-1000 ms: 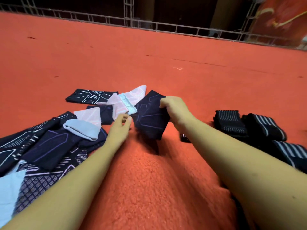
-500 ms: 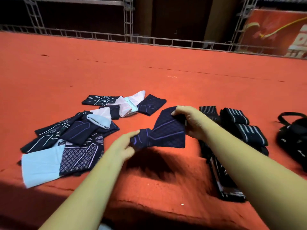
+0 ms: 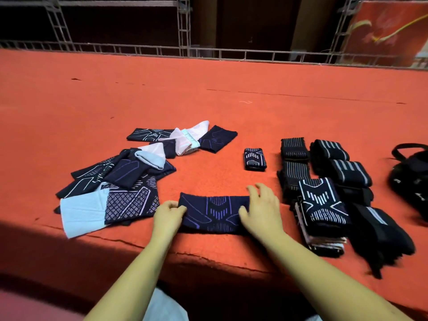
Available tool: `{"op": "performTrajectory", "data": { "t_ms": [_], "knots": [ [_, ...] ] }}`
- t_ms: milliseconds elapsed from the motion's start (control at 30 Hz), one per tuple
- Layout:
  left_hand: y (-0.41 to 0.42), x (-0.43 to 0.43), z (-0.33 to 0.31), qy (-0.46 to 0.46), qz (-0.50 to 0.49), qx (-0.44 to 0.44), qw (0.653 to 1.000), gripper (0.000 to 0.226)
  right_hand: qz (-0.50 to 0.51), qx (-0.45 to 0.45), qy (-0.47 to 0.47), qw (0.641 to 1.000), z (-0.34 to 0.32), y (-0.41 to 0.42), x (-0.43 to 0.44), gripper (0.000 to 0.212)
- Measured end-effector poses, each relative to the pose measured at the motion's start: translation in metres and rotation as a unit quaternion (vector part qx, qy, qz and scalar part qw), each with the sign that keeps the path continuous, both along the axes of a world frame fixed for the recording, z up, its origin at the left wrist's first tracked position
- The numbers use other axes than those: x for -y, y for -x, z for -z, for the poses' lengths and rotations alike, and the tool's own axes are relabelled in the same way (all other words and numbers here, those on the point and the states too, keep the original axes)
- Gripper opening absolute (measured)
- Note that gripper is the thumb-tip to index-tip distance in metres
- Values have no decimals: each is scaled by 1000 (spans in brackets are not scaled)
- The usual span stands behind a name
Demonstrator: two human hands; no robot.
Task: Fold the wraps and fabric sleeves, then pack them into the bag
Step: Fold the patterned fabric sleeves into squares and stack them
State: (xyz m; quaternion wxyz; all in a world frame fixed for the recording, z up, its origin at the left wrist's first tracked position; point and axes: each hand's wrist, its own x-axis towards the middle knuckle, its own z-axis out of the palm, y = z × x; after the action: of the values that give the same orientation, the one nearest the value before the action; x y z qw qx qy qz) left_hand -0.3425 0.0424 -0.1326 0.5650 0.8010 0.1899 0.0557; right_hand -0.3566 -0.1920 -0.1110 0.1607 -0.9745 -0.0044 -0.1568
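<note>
- Navy sleeve (image 3: pixel 214 212): lies flat along the near edge of the worktop (image 3: pixel 208 100). We judge it is spread this way for a clean fold.
- Left grip (image 3: pixel 169 216): at the sleeve's left end, fingers curled and pinching that edge, probably ready to carry it across.
- Right grip (image 3: pixel 264 212): on the sleeve's right end, fingers spread and relaxed, pressing the fabric down as an anchor and clamping nothing.
- Unfolded heap (image 3: pixel 120 179): left of the sleeve, awaiting folding.
- Folded stack (image 3: pixel 322 205): just right of the sleeve, with rolled wraps (image 3: pixel 342 163) beyond it.
- Bag (image 3: pixel 412 179): far right of the sleeve. We cannot see inside it.
</note>
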Motion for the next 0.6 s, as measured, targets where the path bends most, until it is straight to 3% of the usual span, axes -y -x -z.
{"op": "performTrajectory", "data": {
  "t_ms": [67, 133, 233, 300, 367, 467, 600],
  "knots": [
    [3, 5, -4, 23, 16, 39, 999, 4, -126, -10, 30, 992, 9, 6, -8, 53],
    [9, 14, -10, 73, 39, 95, 992, 11, -195, -88, 40, 976, 21, 14, -14, 54],
    [14, 25, -11, 99, 100, 147, 979, 13, -192, -101, 49, 975, 39, 20, -15, 72],
    [15, 31, -9, 105, 153, 142, 972, 27, -189, -98, 5, 977, 42, 19, -13, 64],
    [13, 31, 0, 43, 199, 165, 965, 26, -172, -107, -100, 974, 41, 15, -11, 49],
    [8, 29, 16, -117, 232, 225, 939, 27, -107, -134, -253, 952, 43, 14, -6, 42],
    [3, 31, 23, -155, 247, 194, 937, 43, -83, -120, -263, 954, 49, 15, -6, 40]
  ]
}}
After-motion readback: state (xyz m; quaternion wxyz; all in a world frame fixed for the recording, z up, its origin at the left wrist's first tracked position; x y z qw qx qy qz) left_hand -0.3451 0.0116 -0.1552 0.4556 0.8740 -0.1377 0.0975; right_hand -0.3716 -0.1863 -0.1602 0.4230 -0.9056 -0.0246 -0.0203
